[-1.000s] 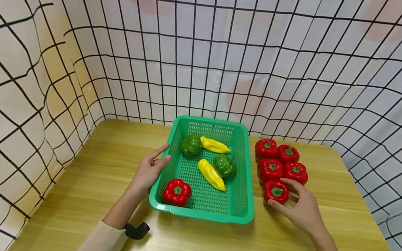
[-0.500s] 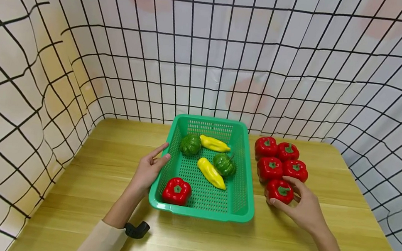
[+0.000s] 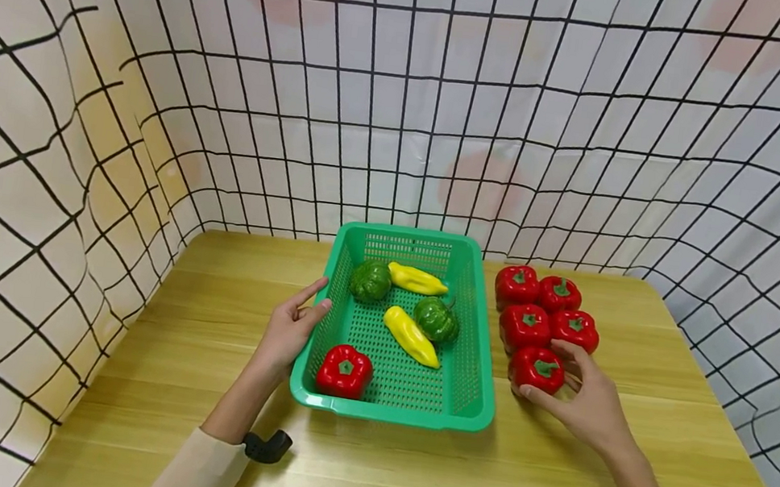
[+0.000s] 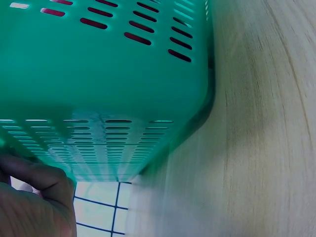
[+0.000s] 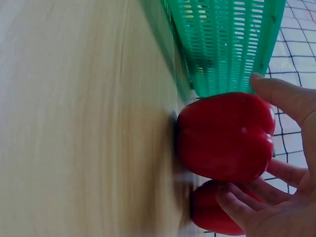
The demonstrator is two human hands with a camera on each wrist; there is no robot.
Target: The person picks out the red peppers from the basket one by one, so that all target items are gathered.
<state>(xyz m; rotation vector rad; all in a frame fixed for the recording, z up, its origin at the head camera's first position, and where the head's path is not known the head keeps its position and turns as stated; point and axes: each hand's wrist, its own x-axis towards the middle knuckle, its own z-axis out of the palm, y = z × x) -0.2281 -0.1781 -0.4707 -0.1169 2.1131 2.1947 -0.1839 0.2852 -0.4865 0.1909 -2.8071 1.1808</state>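
My left hand (image 3: pixel 289 331) holds the left rim of a green plastic basket (image 3: pixel 389 415), thumb at the rim; in the left wrist view its bent fingers (image 4: pixel 37 177) lie against the basket's slotted outer wall. On the right, my right hand (image 3: pixel 588 398) holds the nearest red bell pepper (image 3: pixel 531 369) between thumb and fingers. In the right wrist view this pepper (image 5: pixel 224 136) sits on the wood, the thumb at one side and the fingers at the other. Several more red bell peppers (image 3: pixel 524 327) stand close behind it.
Inside the basket lie a red bell pepper (image 3: pixel 344 371), two yellow peppers (image 3: pixel 411 336) and two green ribbed vegetables (image 3: pixel 436 320). The wooden table (image 3: pixel 376 477) ends at a white, black-gridded backdrop (image 3: pixel 393 155) at the back and sides.
The held pepper shifted right and tilted half a second ago, then came back left against the pepper behind it. My left hand and the basket stayed in place.
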